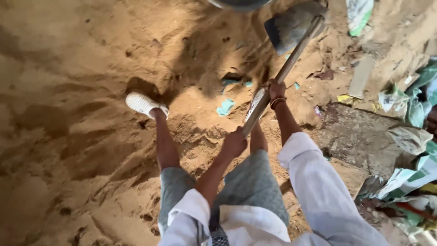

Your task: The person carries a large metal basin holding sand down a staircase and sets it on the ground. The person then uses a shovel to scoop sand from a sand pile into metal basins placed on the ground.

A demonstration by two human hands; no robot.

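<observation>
Left hand (234, 143) and right hand (276, 89) grip shovel (291, 27).

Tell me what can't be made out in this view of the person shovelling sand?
- Round grey object at the top: cut off by the frame edge, so its kind is unclear.
- Right foot: mostly hidden behind the shovel handle.
- Shovel blade: motion-blurred, so any load is unclear.
- Crumpled bags at right: blurred and cut off by the edge.
- Left hand and right hand: palms hidden around the handle.

Warm soft daylight, broad shadows on sand (68, 114), slight blur.
</observation>
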